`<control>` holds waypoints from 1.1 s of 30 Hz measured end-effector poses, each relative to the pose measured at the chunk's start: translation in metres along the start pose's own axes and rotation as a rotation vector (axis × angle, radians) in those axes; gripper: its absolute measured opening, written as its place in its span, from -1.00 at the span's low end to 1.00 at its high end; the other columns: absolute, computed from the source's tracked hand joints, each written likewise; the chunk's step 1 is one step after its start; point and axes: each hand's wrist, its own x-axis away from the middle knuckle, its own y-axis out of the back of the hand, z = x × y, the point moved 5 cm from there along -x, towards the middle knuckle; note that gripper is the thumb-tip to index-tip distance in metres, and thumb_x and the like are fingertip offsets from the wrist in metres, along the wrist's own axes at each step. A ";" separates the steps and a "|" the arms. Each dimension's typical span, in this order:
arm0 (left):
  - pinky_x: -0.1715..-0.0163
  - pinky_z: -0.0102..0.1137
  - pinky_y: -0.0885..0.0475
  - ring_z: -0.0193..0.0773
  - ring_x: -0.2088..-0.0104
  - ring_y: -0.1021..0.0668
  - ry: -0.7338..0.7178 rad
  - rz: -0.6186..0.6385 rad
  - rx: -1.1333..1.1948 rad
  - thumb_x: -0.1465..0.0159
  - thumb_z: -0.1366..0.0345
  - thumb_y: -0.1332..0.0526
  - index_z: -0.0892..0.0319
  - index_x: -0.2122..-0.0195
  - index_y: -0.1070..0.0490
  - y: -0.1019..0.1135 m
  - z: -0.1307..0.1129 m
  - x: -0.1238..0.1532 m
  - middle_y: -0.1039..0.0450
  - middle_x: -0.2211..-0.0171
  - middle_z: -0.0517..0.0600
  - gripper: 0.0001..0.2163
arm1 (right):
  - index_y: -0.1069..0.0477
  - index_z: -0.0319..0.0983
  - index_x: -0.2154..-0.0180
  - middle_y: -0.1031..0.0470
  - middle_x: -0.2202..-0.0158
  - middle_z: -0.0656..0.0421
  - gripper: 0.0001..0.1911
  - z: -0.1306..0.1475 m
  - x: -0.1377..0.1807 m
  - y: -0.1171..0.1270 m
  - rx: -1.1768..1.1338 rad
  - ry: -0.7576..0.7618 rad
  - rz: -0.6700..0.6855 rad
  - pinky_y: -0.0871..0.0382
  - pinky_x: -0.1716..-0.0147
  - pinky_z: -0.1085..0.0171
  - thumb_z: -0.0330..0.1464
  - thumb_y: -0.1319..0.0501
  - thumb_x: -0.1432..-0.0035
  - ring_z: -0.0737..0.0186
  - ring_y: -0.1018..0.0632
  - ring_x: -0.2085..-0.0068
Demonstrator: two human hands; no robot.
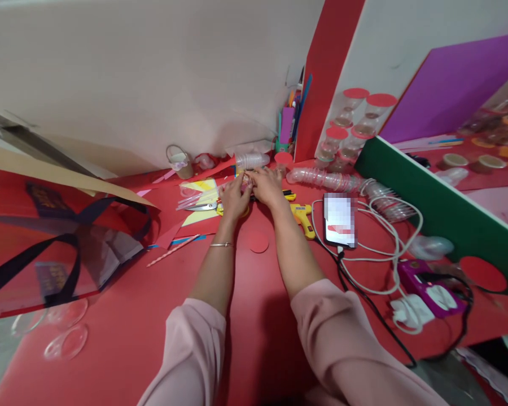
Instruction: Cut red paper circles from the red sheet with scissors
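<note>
Both my hands meet at the far middle of the red table. My left hand (pixel 236 197) and my right hand (pixel 267 186) have their fingers curled in around a small, clear-looking thing (pixel 247 180), mostly hidden by the fingers. Scissors (pixel 203 207) with yellow handles lie by my left hand. A yellow glue gun (pixel 303 219) rests to the right of my right forearm. Between my forearms lies a red paper disc (pixel 259 242). Just beyond the hands, a stack of clear plastic cups (pixel 253 160) lies on its side.
On the right are a phone (pixel 339 220), coiled white cable (pixel 395 242), a purple power strip (pixel 429 287) and a green divider (pixel 432 208). Hourglass-shaped cup pairs (pixel 347 107) stand behind. A red bag (pixel 59 242) and clear lids (pixel 66 342) occupy the left.
</note>
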 end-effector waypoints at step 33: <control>-0.37 0.11 -0.10 0.08 -0.30 -0.46 0.008 -0.004 0.051 -0.44 0.14 -0.10 0.03 -0.37 -0.32 -0.007 0.006 -0.003 -0.43 -0.33 0.11 -0.52 | -0.46 -0.08 -0.24 -0.40 -0.35 0.07 -0.47 0.000 0.002 0.001 -0.116 0.026 -0.016 -0.01 -0.36 -0.38 -0.46 -0.17 -0.26 -0.13 -0.36 -0.34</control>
